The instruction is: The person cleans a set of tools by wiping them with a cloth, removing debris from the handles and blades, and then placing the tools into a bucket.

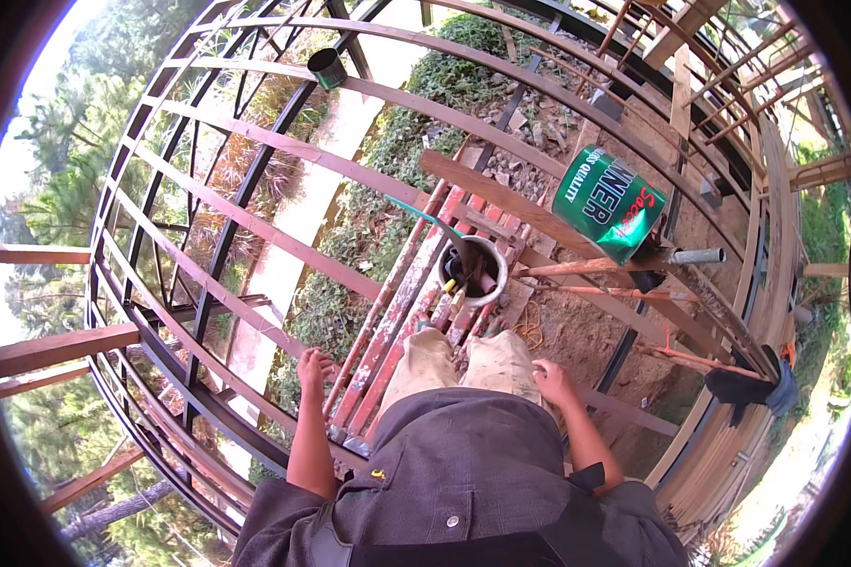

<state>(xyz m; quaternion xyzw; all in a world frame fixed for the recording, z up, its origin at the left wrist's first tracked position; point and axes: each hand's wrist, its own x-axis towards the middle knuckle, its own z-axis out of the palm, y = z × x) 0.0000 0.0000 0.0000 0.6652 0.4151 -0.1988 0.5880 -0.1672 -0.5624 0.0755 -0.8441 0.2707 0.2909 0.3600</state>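
Observation:
My left hand (315, 367) hangs beside my left thigh with its fingers loosely bent and apart, holding nothing I can see. My right hand (551, 381) is next to my right trouser leg (503, 363), its fingers loosely extended and nothing visible in them. In front of my feet stands a round bucket (499, 286) with several tools in it. A dark blade or tool head and yellowish handles (454, 295) stick up from it. The bucket rests at the red, paint-worn planks (380, 348) under me. A green hose or handle (407, 205) leads to its rim.
Long wooden battens (293, 146) cross dark metal beams (225, 222), with open gaps down to plants and soil. A shiny green printed tin (610, 203) sits at right, near a metal pipe (698, 256). Another green can (327, 68) rests on a far batten. Stacked boards (719, 482) lie right.

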